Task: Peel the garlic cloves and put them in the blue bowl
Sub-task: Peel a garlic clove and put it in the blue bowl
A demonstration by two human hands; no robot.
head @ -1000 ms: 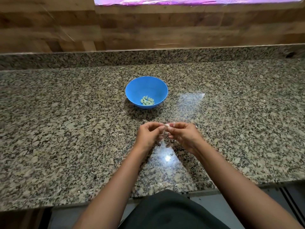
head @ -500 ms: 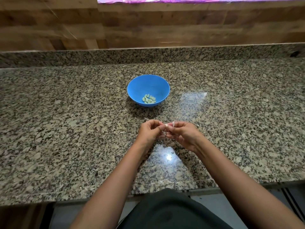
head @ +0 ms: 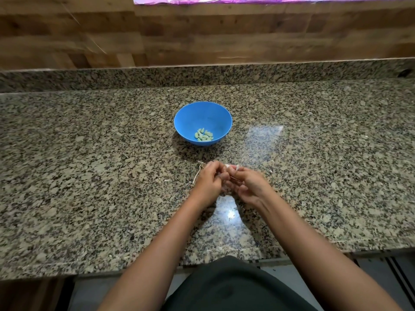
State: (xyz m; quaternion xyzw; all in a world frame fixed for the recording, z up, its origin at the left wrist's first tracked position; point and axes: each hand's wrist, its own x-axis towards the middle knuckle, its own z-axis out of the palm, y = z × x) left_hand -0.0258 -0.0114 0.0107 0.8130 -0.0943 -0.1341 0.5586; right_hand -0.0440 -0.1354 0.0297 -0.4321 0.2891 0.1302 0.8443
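Hardly anything has moved: the left hand (head: 207, 181) and right hand (head: 248, 186) stay just in front of the blue bowl (head: 179, 122), each grip pinching the same garlic clove (head: 231, 167). Peeling is the step, I think. Next it must be peeled bare, then dropped in the bowl.
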